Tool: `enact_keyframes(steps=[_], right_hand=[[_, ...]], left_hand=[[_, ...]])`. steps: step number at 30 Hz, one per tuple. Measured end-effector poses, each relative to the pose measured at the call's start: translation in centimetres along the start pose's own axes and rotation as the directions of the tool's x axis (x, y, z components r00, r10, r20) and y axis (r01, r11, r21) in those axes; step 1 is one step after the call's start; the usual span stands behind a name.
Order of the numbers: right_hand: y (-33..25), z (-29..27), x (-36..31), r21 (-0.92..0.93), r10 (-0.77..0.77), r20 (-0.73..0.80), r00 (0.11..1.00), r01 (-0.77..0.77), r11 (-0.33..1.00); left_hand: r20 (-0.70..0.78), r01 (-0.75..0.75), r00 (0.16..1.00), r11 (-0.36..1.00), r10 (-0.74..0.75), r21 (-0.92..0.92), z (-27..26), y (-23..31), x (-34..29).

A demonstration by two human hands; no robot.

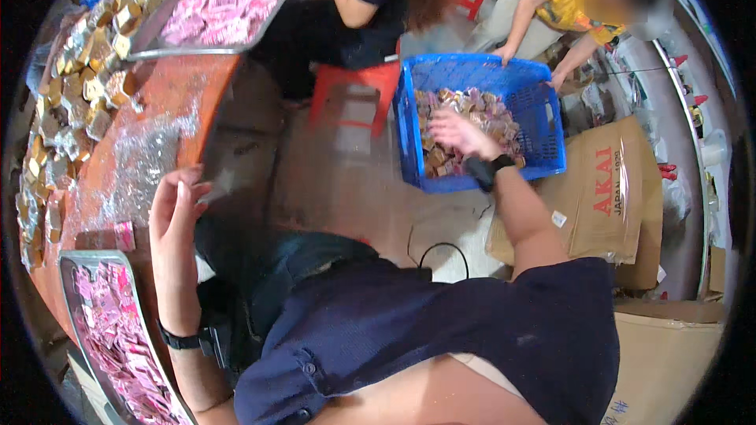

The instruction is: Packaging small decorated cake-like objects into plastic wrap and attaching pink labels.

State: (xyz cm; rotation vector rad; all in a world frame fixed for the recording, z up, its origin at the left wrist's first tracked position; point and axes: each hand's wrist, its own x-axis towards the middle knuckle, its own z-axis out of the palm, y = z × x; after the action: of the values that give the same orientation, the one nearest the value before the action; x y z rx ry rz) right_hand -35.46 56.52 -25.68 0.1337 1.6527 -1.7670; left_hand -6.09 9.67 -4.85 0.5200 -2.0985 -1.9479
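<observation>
My right hand (463, 134) is over the blue plastic basket (483, 182), its fingers stretched apart above the small wrapped packs (496, 114) inside. These packs are gold-brown and pink in clear film. Whether my fingertips touch them I cannot tell. At the table's edge, my left hand (176, 208) is raised with loosely bent fingers and nothing visible in them. Closest to it are the orange table (150, 169), strewn with clear plastic film, and a metal tray (130, 256) of pink packets (114, 319).
Many gold-brown wrapped packs (87, 94) lie along the table's far left side. Another tray (185, 50) holds pink packets. A seated person in black is ahead, by a red stool (354, 94). A person in yellow grips the basket's far rim. Cardboard boxes (583, 212) stand right.
</observation>
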Motion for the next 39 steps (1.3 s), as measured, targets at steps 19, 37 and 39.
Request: enact_keyframes(steps=[19,37,39], right_hand=[[-7.6,51.5,3.4,-0.324,-0.570,0.819,0.067,0.874,-0.362],[-12.5,53.3,1.5,-0.580,-0.338,0.814,0.473,0.698,-0.420],[-12.7,53.3,1.7,-0.611,-0.302,0.791,0.532,0.708,-0.353]], left_hand=[[-0.193,0.182,0.954,0.069,0.231,0.981,-7.3,-2.5,-1.7],[0.008,-0.027,0.997,0.264,0.073,0.964,-15.6,-1.8,5.4],[0.030,-0.052,0.994,0.206,0.109,0.977,-16.1,-2.2,5.2]])
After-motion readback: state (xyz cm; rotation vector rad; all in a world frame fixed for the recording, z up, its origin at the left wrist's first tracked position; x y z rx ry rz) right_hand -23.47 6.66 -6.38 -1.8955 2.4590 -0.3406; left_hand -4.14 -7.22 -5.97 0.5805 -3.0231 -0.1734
